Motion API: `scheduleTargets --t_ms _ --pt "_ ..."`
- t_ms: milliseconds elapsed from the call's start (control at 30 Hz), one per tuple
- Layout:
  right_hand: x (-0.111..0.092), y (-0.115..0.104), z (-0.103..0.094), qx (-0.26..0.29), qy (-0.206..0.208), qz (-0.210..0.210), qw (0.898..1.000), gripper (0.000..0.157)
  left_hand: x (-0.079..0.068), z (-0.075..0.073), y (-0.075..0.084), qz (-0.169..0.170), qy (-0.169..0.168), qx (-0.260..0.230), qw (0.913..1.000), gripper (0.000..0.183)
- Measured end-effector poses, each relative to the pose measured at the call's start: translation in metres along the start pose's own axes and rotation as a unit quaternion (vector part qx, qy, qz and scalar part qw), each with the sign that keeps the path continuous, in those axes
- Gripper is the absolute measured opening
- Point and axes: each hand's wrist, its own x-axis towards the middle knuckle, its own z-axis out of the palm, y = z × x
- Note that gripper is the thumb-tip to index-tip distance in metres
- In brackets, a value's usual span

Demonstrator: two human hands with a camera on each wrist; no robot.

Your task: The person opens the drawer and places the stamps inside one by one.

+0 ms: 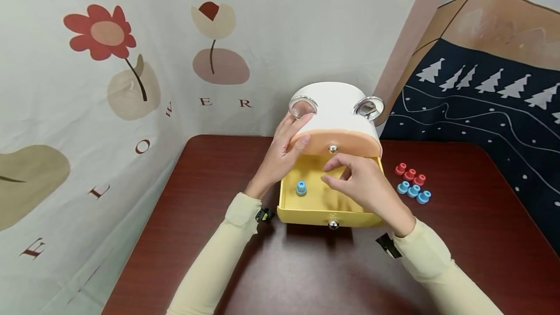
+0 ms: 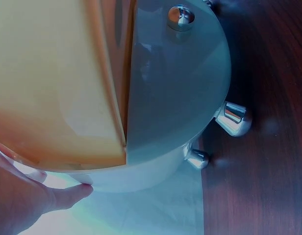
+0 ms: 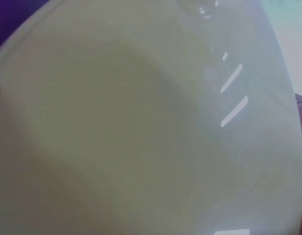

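A small white cabinet [image 1: 335, 103] with an orange upper drawer front [image 1: 315, 142] stands on the table. Below that, a yellow drawer [image 1: 306, 215] is pulled out, and one small blue stepped peg [image 1: 301, 188] stands inside it, toward the left. My left hand [image 1: 280, 152] rests against the cabinet's left side, thumb near the orange front; in the left wrist view its fingers [image 2: 67, 196] touch the white side. Over the drawer hovers my right hand [image 1: 365, 181], thumb and index finger curved with a gap between them, and nothing shows there. The right wrist view shows mostly the drawer's yellow surface [image 3: 131, 122].
To the right of the cabinet, three red pegs [image 1: 410, 174] and three blue pegs [image 1: 413, 191] stand in rows on the dark red table [image 1: 210, 174]. Silver rings [image 1: 369, 108] stick out from the cabinet top. Printed cloth [image 1: 262, 28] hangs behind the table.
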Motion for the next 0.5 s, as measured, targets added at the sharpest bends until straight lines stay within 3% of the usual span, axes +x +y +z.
scheduleTargets --t_ms 500 --pt "-0.029 0.022 -0.031 0.046 0.085 0.048 0.994 0.01 0.002 0.001 -0.003 0.017 0.001 -0.002 0.9999 0.05"
